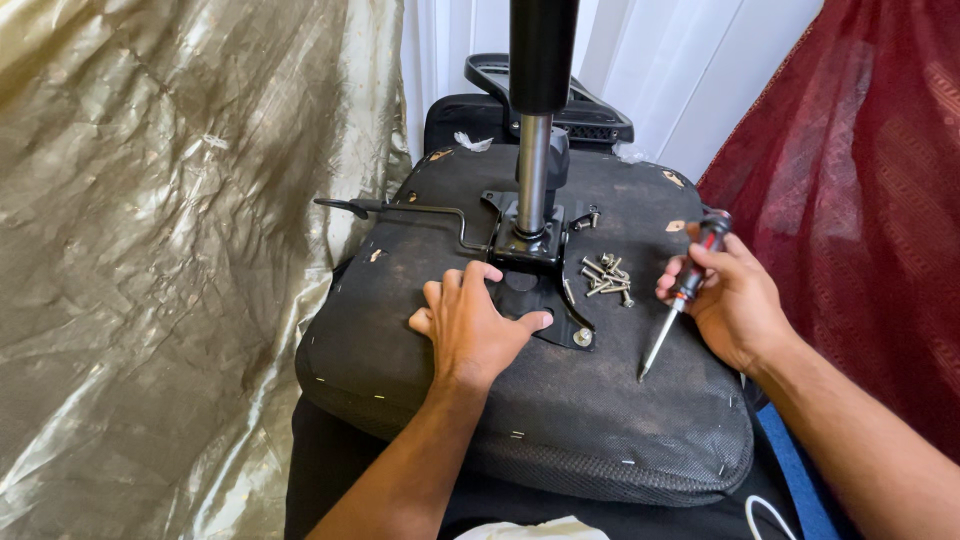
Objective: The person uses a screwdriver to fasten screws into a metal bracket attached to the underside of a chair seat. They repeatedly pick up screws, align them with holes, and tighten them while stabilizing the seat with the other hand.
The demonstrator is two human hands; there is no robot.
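My left hand (470, 325) lies flat and open on the black metal plate (545, 300) bolted to the underside of the upturned chair seat (540, 400), fingers spread, gripping nothing, the thumb reaching toward the one screw (582, 338) I can see set in the plate's near corner. My right hand (730, 300) is closed around a screwdriver (685, 290) with a red and black handle, its tip pointing down and hovering just above the seat fabric, to the right of the plate. A small heap of loose screws (606, 278) sits on the seat between the plate and my right hand; I think a careless sweep of the screwdriver or a tilt of the seat could scatter them off the edge. The plate might also shift under my palm if I ease my weight, throwing its holes out of line. The gas column (535, 150) rises straight up from the plate and crowds the far side, and the bent lever (400, 210) sticks out to the left. A gold sheet (150, 250) hangs on my left, a red curtain (860, 200) on my right, and the chair's armrest (590, 105) lies beyond the seat.
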